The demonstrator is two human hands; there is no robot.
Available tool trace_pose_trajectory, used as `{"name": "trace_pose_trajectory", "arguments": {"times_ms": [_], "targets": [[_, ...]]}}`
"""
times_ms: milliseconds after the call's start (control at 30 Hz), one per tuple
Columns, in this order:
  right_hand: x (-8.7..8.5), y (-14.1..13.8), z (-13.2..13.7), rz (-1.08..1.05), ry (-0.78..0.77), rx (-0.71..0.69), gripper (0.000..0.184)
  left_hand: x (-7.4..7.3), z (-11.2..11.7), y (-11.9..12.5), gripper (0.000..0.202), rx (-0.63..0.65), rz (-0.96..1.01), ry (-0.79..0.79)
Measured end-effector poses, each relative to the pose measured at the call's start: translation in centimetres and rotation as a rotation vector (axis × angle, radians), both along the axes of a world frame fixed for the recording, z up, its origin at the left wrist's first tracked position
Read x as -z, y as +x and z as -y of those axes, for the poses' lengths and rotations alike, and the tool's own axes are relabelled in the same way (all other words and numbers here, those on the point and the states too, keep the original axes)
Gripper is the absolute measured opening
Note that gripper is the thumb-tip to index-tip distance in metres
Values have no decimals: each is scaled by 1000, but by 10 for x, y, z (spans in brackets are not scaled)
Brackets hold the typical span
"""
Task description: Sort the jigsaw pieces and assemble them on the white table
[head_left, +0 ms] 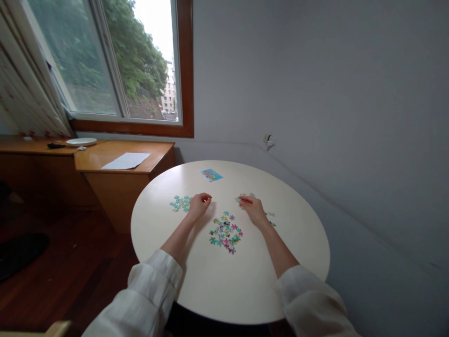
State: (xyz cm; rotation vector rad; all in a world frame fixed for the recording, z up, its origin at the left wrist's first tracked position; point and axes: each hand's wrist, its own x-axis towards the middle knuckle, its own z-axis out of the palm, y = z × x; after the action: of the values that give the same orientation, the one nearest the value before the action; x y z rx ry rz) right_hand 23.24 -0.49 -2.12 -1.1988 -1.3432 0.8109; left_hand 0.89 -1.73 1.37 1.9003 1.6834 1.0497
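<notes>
My left hand [199,206] is over the table beside a group of teal jigsaw puzzle pieces [181,203], its fingers curled and their tips together; whatever they may hold is too small to make out. Across from it, my right hand [254,209] has its fingers pinched at a small greenish puzzle piece [237,200]. Behind that hand lie pale pieces [251,194], partly hidden by it. Between my forearms, nearer to me, is a loose heap of teal, pink and yellow puzzle pieces [226,234]. A few more pieces [271,219] show just right of my right wrist.
A blue picture card [212,175] lies toward the far side of the round white table [245,285]. Left of the table stands a wooden desk [161,152] with a paper sheet [126,160] and a white plate [81,142]. A wall with a socket [268,139] rises behind.
</notes>
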Motion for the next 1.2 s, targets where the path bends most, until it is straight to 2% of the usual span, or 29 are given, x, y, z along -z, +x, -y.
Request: {"name": "trace_pose_trajectory", "arguments": {"times_ms": [200,533,800,1200], "targets": [[-8,-19,13,3,23,-133,32,4,2,6,17,111,61,36],[-14,-39,28,141,58,-222,24,8,13,20,30,305,45,41],[-9,-42,26,107,33,-224,26,14,12,26,25,282,62,21],[-13,-42,29,150,47,-207,24,7,16,25,28,275,50,20]]}}
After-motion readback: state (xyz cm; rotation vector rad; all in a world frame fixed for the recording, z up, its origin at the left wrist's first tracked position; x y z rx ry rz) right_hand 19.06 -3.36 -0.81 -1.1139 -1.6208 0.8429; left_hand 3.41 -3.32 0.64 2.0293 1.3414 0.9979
